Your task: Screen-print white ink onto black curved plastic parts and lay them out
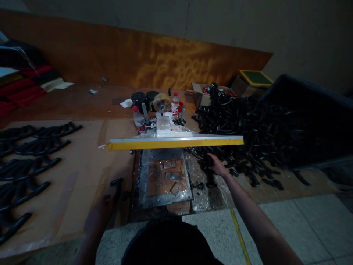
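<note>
My left hand (106,206), dark and partly blurred, is closed on the lower end of a black curved handle (117,184) beside the cardboard. On the right, my right hand (218,165) reaches to the near edge of a heap of black curved handles (234,117). Its fingers are closed round a dark piece (206,160), which looks like one of these handles. Between my hands, a yellow-edged frame (176,142) stands over a flat board (168,180) with several small plates in clear film.
Rows of black handles (35,147) lie on the cardboard (82,184) at left. Bottles with red caps (174,103) and tape rolls (161,102) stand behind the frame. A large dark bin (317,121) lies tipped at right. Red cloth (24,88) is stacked far left.
</note>
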Demonstrator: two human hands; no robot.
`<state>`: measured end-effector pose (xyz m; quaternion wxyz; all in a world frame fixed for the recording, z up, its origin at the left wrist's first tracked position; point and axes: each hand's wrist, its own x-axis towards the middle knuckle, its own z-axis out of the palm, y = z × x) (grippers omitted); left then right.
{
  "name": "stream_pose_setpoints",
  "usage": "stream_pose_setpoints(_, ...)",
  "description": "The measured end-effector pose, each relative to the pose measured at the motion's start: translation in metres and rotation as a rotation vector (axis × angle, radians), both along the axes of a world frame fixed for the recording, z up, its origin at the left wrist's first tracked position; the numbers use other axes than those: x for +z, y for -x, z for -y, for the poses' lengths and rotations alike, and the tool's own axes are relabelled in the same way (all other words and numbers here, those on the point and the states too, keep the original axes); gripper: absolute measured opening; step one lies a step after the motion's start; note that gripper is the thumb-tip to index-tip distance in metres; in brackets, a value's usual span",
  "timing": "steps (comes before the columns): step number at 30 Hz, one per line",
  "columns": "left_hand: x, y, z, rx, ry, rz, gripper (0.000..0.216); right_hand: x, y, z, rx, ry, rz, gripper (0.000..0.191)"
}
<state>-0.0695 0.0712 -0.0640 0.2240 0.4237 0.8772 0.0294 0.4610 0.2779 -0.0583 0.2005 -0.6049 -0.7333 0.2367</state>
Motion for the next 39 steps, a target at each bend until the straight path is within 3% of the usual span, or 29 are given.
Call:
stream_pose_setpoints(5,0.024,-0.008,-0.011,0.055,0.017,-0.007,0.065,0.004,-0.006,-0.012,-0.021,0.01,0.044,0.061)
stream_pose_setpoints(13,0.055,-0.021,-0.029,0.086,-0.148,-0.039,0.05,0.006,0.026,-0.005,-0.174,-0.105,0.017,0.049)
stream_pose_setpoints(20,0.074,-0.031,-0.039,0.101,-0.256,0.08,0.044,0.034,0.057,0.001,-0.321,-0.072,-0.17,0.061)
stream_pose_setpoints(22,0.08,-0.037,-0.045,0.111,-0.323,0.122,0.043,0.042,0.084,0.011,-0.19,-0.108,-0.142,0.055)
stream_pose_setpoints(25,0.092,-0.047,-0.062,0.091,-0.486,0.242,0.04,0.049,0.137,0.034,0.194,-0.161,-0.086,0.043)
stream_pose_setpoints(27,0.107,-0.055,-0.077,0.068,-0.614,0.366,0.04,0.049,0.171,0.048,0.435,-0.199,-0.02,0.042)
stream_pose_setpoints(29,0.127,-0.066,-0.094,0.075,-0.746,0.48,0.038,0.046,0.196,0.057,0.585,-0.223,0.08,0.045)
stream_pose_setpoints(34,0.183,-0.098,-0.126,0.027,-1.046,0.835,0.038,0.035,0.219,0.062,0.614,-0.232,0.242,0.044)
stream_pose_setpoints(37,0.199,-0.109,-0.122,-0.049,-1.004,0.984,0.043,0.038,0.21,0.065,0.56,-0.218,0.209,0.045)
stream_pose_setpoints(39,0.2,-0.111,-0.109,-0.06,-0.933,0.98,0.044,0.045,0.192,0.061,0.44,-0.197,0.141,0.038)
